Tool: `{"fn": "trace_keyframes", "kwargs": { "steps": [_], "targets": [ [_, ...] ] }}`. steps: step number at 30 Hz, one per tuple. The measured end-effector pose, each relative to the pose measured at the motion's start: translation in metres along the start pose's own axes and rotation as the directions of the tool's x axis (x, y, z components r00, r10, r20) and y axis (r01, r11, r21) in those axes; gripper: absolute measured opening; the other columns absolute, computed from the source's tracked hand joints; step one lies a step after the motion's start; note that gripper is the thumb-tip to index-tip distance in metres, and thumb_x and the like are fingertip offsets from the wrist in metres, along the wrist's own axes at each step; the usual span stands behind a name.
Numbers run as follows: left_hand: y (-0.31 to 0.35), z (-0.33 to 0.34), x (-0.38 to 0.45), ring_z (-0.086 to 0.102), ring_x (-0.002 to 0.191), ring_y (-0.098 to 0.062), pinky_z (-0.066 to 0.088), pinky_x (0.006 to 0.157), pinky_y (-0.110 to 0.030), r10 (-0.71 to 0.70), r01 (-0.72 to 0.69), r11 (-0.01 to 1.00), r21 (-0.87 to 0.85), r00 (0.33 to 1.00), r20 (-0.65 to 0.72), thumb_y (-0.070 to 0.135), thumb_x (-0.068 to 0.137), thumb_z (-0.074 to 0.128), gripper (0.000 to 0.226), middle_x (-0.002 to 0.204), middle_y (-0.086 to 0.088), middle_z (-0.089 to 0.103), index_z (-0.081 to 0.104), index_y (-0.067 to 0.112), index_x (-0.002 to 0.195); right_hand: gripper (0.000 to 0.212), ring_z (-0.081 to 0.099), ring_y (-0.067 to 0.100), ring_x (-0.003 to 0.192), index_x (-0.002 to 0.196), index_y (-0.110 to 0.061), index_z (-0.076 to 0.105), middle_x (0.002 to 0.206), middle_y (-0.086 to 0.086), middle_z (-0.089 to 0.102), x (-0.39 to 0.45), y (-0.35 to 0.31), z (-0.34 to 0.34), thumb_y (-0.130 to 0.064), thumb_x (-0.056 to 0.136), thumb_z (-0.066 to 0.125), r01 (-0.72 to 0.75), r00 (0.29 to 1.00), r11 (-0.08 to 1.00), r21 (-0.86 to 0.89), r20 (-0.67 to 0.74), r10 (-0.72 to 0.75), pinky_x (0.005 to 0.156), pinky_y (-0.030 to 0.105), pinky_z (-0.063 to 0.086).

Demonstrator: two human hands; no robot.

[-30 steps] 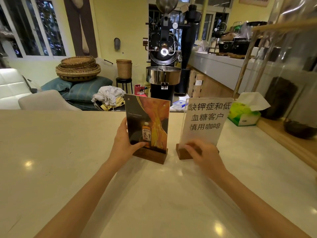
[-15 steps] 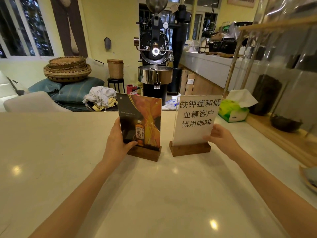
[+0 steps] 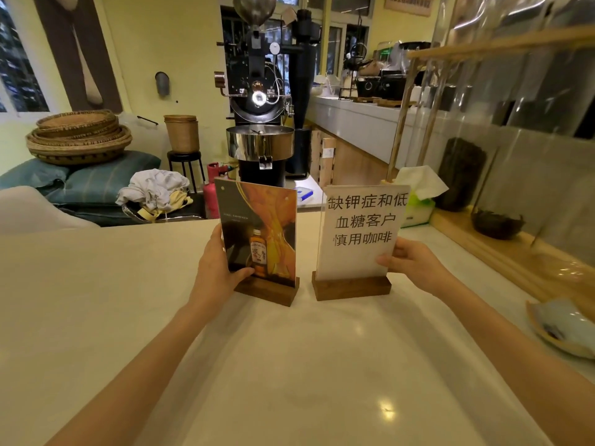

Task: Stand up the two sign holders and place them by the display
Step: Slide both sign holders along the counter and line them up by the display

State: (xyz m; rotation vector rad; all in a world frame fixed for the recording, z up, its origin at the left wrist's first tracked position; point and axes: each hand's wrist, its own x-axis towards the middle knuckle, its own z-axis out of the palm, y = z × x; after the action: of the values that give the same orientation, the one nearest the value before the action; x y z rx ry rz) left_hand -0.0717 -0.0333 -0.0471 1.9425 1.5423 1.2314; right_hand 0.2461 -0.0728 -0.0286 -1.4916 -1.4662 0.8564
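Two sign holders (image 3: 264, 243) (image 3: 357, 243) stand side by side on the counter (image 3: 128, 317).

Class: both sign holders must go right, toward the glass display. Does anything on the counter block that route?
Yes. A green tissue box sits against the display's wooden base, just behind and right of the white text sign holder. The nearer counter looks open.

Pale counter (image 3: 96, 317) — two sign holders (image 3: 262, 243) (image 3: 359, 239), tissue box (image 3: 418, 210).

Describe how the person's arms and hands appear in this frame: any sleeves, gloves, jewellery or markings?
Both forearms are bare as far as the frame shows, with no sleeves visible. The left hand and right hand wear no gloves, and no rings, watch, bracelets or markings are visible on either.
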Motion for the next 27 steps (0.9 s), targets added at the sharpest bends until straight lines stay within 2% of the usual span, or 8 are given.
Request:
{"fn": "trace_keyframes", "kwargs": {
  "steps": [3,6,11,13,16,19,24,27],
  "targets": [
    [0.009,0.017,0.009,0.045,0.123,-0.032,0.044,0.101,-0.052,0.018,-0.017,0.999,-0.035,1.0,0.024,0.01,0.068,0.077,0.087,0.138,-0.014,0.044,0.023,0.016,0.136,0.041,0.057,0.021,0.104,0.123,-0.011,0.053,0.113,0.001,0.06,-0.005,0.008,-0.016,-0.001,0.083,0.058,-0.01,0.998,1.0,-0.012,-0.063,0.01,0.082,0.03,0.049],
    [0.022,0.041,0.021,0.045,0.124,-0.031,0.043,0.103,-0.051,0.056,-0.052,0.996,-0.07,0.997,0.056,0.009,0.067,0.077,0.086,0.137,-0.013,0.045,0.024,0.016,0.135,0.041,0.058,0.025,0.109,0.122,-0.013,0.055,0.119,0.005,0.062,-0.008,0.018,-0.039,-0.004,0.082,0.06,-0.038,0.993,0.998,-0.05,-0.117,0.032,0.091,0.043,0.051],
    [0.045,0.089,0.039,0.044,0.125,-0.031,0.04,0.105,-0.05,0.127,-0.116,0.989,-0.095,0.985,0.116,0.009,0.067,0.077,0.087,0.137,-0.014,0.044,0.023,0.014,0.135,0.036,0.059,0.024,0.108,0.113,-0.019,0.057,0.117,0.005,0.063,-0.014,0.032,-0.076,-0.005,0.08,0.062,-0.073,0.981,0.994,-0.079,-0.184,0.057,0.091,0.046,0.051],
    [0.054,0.108,0.046,0.043,0.126,-0.031,0.039,0.105,-0.048,0.149,-0.136,0.985,-0.104,0.98,0.132,0.01,0.067,0.077,0.088,0.138,-0.014,0.044,0.022,0.015,0.136,0.037,0.058,0.023,0.107,0.114,-0.016,0.055,0.115,0.004,0.061,-0.017,0.036,-0.089,-0.002,0.081,0.061,-0.084,0.975,0.995,-0.059,-0.211,0.07,0.087,0.042,0.053],
    [0.066,0.137,0.058,0.043,0.126,-0.03,0.038,0.104,-0.047,0.191,-0.171,0.977,-0.126,0.968,0.163,0.011,0.067,0.078,0.089,0.138,-0.014,0.044,0.022,0.015,0.136,0.04,0.057,0.021,0.106,0.12,-0.007,0.054,0.114,0.002,0.06,-0.019,0.043,-0.11,0.002,0.081,0.06,-0.083,0.971,0.995,-0.052,-0.23,0.069,0.073,0.025,0.054],
    [0.077,0.167,0.072,0.043,0.126,-0.03,0.038,0.105,-0.046,0.222,-0.2,0.972,-0.126,0.954,0.2,0.012,0.064,0.08,0.096,0.138,-0.015,0.043,0.018,0.015,0.138,0.036,0.06,0.021,0.098,0.114,-0.005,0.058,0.112,0.007,0.063,-0.023,0.05,-0.13,0.003,0.079,0.061,-0.101,0.954,0.992,-0.081,-0.29,0.074,0.065,0.019,0.055],
    [0.099,0.212,0.09,0.043,0.126,-0.03,0.037,0.106,-0.046,0.279,-0.24,0.954,-0.178,0.928,0.248,0.013,0.062,0.081,0.1,0.138,-0.015,0.043,0.017,0.015,0.138,0.03,0.061,0.014,0.078,0.106,-0.007,0.063,0.099,0.0,0.063,-0.031,0.062,-0.149,0.001,0.077,0.064,-0.126,0.897,0.983,-0.132,-0.438,0.056,0.057,0.017,0.054],
    [0.11,0.235,0.098,0.044,0.125,-0.028,0.039,0.106,-0.048,0.318,-0.274,0.943,-0.189,0.911,0.265,0.013,0.062,0.081,0.099,0.138,-0.014,0.042,0.018,0.015,0.137,0.033,0.063,0.018,0.085,0.11,-0.007,0.063,0.105,0.001,0.066,-0.034,0.069,-0.154,-0.003,0.078,0.066,-0.147,0.871,0.976,-0.163,-0.489,0.049,0.071,0.029,0.056]
  ]
}}
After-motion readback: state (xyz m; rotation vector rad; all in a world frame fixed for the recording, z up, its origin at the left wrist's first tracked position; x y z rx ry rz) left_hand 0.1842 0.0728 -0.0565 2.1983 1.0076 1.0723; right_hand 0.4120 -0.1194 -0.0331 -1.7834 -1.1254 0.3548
